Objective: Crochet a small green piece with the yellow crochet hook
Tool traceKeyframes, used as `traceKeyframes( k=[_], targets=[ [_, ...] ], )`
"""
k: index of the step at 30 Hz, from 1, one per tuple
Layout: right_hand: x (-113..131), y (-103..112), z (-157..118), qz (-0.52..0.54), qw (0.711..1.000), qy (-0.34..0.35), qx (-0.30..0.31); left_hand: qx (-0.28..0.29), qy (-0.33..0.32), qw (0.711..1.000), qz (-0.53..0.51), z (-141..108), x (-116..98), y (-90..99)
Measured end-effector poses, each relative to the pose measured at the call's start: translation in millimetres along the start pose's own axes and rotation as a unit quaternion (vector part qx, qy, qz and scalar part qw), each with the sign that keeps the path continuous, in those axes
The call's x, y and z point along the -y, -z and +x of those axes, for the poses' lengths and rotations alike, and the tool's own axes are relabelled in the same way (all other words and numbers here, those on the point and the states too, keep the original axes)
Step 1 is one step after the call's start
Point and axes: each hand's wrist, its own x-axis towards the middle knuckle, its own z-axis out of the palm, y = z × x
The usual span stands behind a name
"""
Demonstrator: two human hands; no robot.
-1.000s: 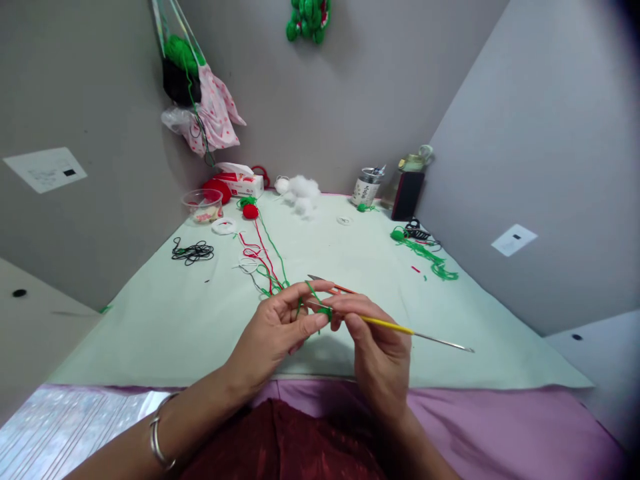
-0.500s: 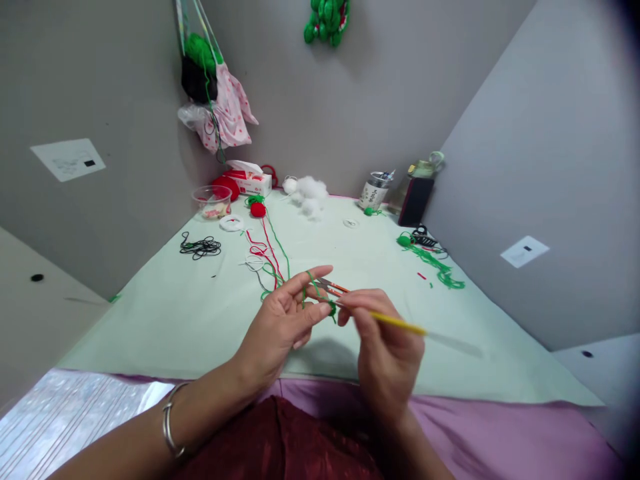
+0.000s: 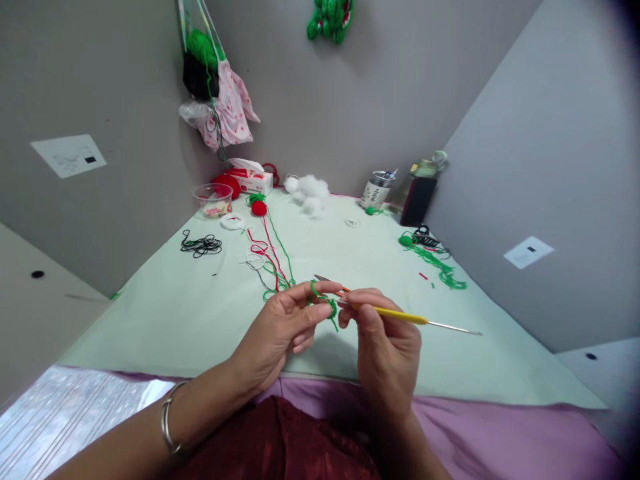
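Between thumb and fingers my left hand (image 3: 283, 327) pinches a small piece of green crochet work (image 3: 333, 308), and a short yarn tail hangs below it. Green yarn loops over my left index finger. My right hand (image 3: 387, 340) grips a crochet hook (image 3: 400, 315) with a yellow handle, pen-fashion. One metal end points out to the right; the other end meets the green work at my left fingertips. Behind my fingers lies a pair of thread snips (image 3: 323, 279), orange and partly hidden. Loose green, red and white yarn strands (image 3: 273, 267) lie beyond my left hand.
Black cord (image 3: 201, 245) lies at the left, near a clear plastic tub (image 3: 213, 202) and tissue box (image 3: 253, 181). White stuffing (image 3: 311, 193) sits at the back. A pen tin (image 3: 376, 191), phone (image 3: 419, 202) and green yarn bundle (image 3: 440, 263) are on the right.
My right hand has shifted slightly left, and the hook has levelled a little. My left index finger has lowered toward the work. The hook's free end has gone from blurred to sharp.
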Motion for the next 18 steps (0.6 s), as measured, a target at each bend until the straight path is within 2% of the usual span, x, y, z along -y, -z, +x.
traceKeyframes(
  k=[5, 9, 15, 18],
  targets=[
    [1.3, -3.6, -3.5, -0.066, 0.997, 0.036, -0.005, -0.026, -0.031, 0.999, 0.025, 1.6, 3.5, -1.9],
    [4.8, -4.9, -5.6, -0.049, 0.998, 0.029, 0.001, -0.046, -0.053, 0.997, 0.043, 1.8, 4.4, -1.0],
    [5.9, -2.8, -6.3, -0.044, 0.998, 0.037, 0.034, -0.04, -0.036, 0.998, 0.038, 1.9, 2.7, 1.1],
    [5.1, -1.8, -5.7, -0.062, 0.996, 0.053, 0.025, -0.03, -0.016, 0.999, 0.029, 0.9, 0.9, 0.9]
  ],
)
